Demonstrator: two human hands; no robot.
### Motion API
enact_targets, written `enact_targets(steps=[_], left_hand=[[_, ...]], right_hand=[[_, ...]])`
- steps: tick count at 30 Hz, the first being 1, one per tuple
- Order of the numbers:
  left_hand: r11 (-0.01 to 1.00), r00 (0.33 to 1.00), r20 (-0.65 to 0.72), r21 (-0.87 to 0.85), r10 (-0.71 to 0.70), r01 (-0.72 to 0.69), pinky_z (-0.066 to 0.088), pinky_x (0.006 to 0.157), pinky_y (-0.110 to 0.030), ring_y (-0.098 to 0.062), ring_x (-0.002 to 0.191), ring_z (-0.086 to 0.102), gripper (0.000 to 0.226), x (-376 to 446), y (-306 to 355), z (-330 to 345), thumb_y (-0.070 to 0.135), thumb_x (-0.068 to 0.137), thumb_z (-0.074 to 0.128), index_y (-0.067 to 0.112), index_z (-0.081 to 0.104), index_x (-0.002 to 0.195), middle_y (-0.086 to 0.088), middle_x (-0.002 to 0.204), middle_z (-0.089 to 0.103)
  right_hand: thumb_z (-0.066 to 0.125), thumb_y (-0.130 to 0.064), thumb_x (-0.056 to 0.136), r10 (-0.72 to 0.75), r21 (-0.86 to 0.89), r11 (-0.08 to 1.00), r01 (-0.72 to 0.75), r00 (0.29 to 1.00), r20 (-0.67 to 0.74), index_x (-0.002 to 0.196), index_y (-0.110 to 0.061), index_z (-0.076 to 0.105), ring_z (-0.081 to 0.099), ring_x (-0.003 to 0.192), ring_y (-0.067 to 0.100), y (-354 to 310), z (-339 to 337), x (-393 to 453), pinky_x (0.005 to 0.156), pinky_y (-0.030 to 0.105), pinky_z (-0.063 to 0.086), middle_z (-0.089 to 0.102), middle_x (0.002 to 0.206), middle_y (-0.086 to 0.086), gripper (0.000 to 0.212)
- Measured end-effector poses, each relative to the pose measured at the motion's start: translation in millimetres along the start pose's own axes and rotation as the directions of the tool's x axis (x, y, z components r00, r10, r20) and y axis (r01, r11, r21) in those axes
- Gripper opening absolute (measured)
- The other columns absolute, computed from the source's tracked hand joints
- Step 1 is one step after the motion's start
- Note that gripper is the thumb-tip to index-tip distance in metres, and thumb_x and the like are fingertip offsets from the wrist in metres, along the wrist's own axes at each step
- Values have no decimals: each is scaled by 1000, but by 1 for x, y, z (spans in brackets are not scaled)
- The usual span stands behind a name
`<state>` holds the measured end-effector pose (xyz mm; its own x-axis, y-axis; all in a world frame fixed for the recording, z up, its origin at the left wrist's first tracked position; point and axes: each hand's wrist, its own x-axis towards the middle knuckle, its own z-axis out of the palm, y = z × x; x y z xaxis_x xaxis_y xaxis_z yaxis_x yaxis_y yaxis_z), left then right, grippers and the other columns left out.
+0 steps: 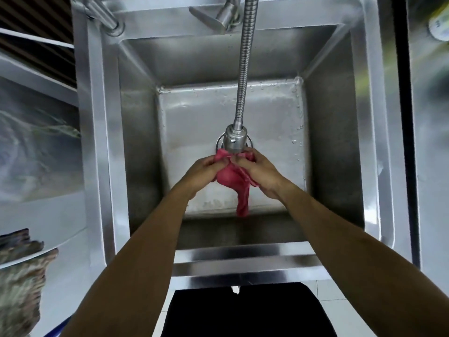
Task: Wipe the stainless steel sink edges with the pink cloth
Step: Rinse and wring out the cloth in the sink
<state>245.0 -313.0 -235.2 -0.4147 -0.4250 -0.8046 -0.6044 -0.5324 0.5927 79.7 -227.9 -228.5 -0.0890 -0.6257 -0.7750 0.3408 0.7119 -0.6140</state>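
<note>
Pink cloth (234, 181) bunched between fingers of left hand (202, 172) and right hand (261, 172).

The steel sink (102, 142) is the carrier here: a deep square basin with a broad flat rim on all sides. Water drops (295, 142) dot its pale wet floor near the back and right walls, and a round drain ring (219, 142) sits mid-floor. At the back rim stand the faucet fittings (226, 15).
</note>
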Motion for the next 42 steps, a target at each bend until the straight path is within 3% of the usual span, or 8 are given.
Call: enact_targets(steps=[4, 12, 15, 19, 24, 35, 39, 42], left_hand=[[987, 993, -110, -160, -35, 17, 63, 90, -46, -19, 101, 77, 22, 7, 0, 10, 39, 106, 54, 30, 65, 123, 0, 118, 77], [987, 982, -182, -136, 55, -80, 58, 88, -30, -13, 110, 72, 28, 11, 8, 37, 44, 105, 53, 36, 63, 130, 8, 119, 74], [995, 964, -265, -86, 29, -53, 55, 80, -28, -14, 99, 73, 33, 9, 7, 50, 49, 106, 46, 28, 71, 108, 3, 103, 77], [984, 919, -391, -143, 45, -109, 58, 80, -33, -14, 87, 74, 30, 7, 2, 57, 50, 101, 55, 28, 72, 91, 5, 90, 78], [983, 874, -486, -161, -2, -88, 53, 74, -33, -17, 77, 68, 34, 5, -7, 52, 38, 103, 51, 21, 63, 77, -2, 82, 74], [988, 945, -322, -118, 57, -100, 56, 78, -25, -13, 90, 74, 34, 11, 15, 33, 50, 104, 54, 20, 70, 111, 5, 97, 77], [922, 983, -158, -387, -98, 30, 61, 94, -51, -23, 102, 77, 30, 6, 6, 10, 39, 100, 66, 21, 68, 123, -2, 112, 79], [875, 975, -188, -483, -118, 13, 61, 92, -49, -26, 105, 76, 32, 6, 10, 26, 38, 97, 69, 22, 70, 125, -2, 112, 80]], right_hand=[[76, 5, 83, 8, -82, 997, -7, 1000, 12, 125, -20, 55, 71, 104, 23, 10, -7, 0, 80, 33, 59, 70, 115, 6, 53], [53, -18, 106, -426, -490, 802, 341, 902, -70, 124, -18, 59, 67, 89, 5, 17, 7, -13, 75, 12, 48, 71, 100, -4, 19], [43, -27, 110, -435, -606, 721, 337, 900, -17, 120, -14, 49, 66, 84, 22, 17, 7, -20, 70, 33, 49, 69, 97, 4, 17], [37, -37, 110, -393, -660, 725, 200, 906, -157, 118, -12, 47, 68, 87, 39, 16, 7, -15, 71, 40, 51, 72, 99, 17, 28], [34, -39, 110, -371, -732, 650, 204, 926, -71, 128, -14, 50, 69, 89, 37, 11, 26, -9, 78, 44, 56, 73, 101, 17, 35], [39, -37, 110, -370, -529, 806, 265, 923, -102, 134, -29, 48, 72, 91, 23, 13, 11, 8, 80, 43, 60, 73, 104, 5, 27], [55, -35, 106, -232, -105, 970, 218, 962, -141, 127, -27, 62, 73, 108, 19, 16, 9, 0, 96, 45, 60, 75, 116, -1, 23], [45, -50, 107, 42, 212, 977, -25, 996, -74, 130, -28, 65, 71, 115, 27, 10, -2, 1, 93, 48, 59, 76, 121, 3, 37]])
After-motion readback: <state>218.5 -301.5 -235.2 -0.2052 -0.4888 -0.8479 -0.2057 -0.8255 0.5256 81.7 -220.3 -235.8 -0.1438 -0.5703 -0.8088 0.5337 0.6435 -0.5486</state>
